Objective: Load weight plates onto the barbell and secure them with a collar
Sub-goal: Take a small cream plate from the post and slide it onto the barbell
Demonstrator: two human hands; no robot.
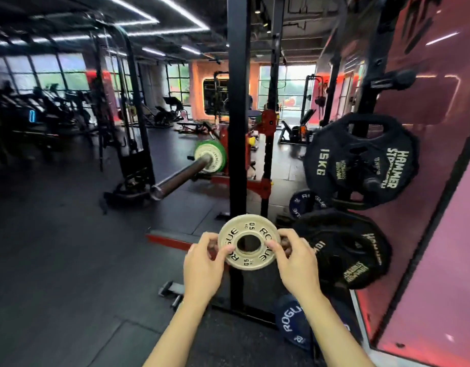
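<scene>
- Barbell sleeve (183, 174) already carries a green plate (220, 154) with a small white plate (210, 160) outside it; no collar visible.
- Third plate, a 0.5 kg Rogue change plate (249, 242), is not yet loaded: it sits well short of the sleeve end, below and right of it.
- Left hand (202, 266) and right hand (297, 263) pinch its opposite rims, face toward the camera.

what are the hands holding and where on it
Both hands, left and right, hold the small white plate by its opposite rim edges.
</scene>
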